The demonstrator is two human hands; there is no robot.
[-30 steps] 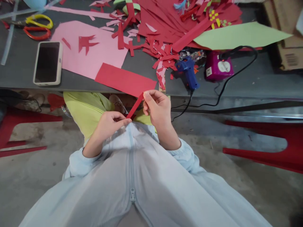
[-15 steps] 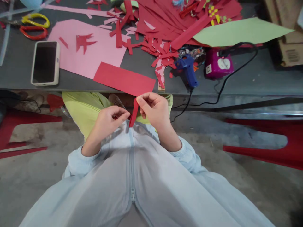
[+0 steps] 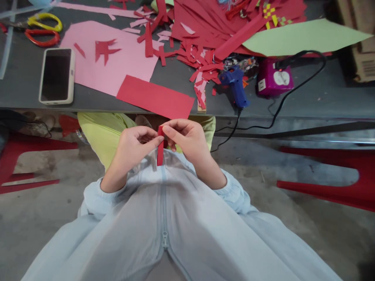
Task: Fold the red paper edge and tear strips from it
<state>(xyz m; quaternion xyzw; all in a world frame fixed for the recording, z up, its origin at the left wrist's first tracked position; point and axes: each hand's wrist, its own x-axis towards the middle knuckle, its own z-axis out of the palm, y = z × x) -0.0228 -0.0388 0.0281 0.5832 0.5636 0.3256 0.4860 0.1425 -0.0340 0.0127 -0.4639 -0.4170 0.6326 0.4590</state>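
Note:
A narrow red paper strip point(image 3: 160, 154) is held upright between both hands, in front of the jacket zip. My left hand point(image 3: 133, 146) pinches it from the left, thumb on its near face. From the right, my right hand point(image 3: 189, 140) pinches the strip near its upper end with thumb and forefinger. The lower end hangs free below the fingers. Just beyond the hands, a red paper rectangle point(image 3: 155, 96) lies at the table's front edge, partly over a pink paper sheet point(image 3: 111, 74).
A phone point(image 3: 57, 76) and scissors point(image 3: 43, 29) lie at the left. Red paper scraps point(image 3: 202, 62) cover the middle. A blue glue gun point(image 3: 237, 88), a purple box point(image 3: 274, 78) with a black cord, and a green paper sheet point(image 3: 307, 37) are at the right. Red stools point(image 3: 322, 187) flank me.
The strip has shifted left and a little nearer to me and stands straighter. My left fingers, earlier at its edge, now close on it. My right hand has moved slightly left.

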